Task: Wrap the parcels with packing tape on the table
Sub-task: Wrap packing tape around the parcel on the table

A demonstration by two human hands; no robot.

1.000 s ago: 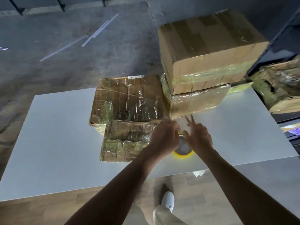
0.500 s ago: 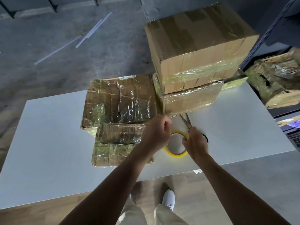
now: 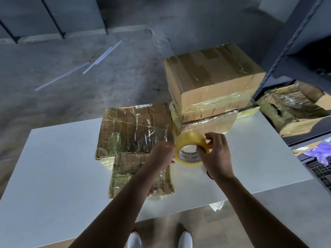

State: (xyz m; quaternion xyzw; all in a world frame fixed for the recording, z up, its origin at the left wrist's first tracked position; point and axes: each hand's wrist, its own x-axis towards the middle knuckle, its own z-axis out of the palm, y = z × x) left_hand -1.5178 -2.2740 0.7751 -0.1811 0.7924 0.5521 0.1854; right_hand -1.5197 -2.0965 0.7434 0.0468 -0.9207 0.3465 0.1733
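The tape roll, flat on the table a moment ago, is now lifted above its middle beside the far-edge parcels, the right hand curled round its rim and the left hand at its side, perhaps pinching the loose end, so wrapping looks imminent.

white table bare at left and right, wrapped parcels and stacked boxes blocking centre
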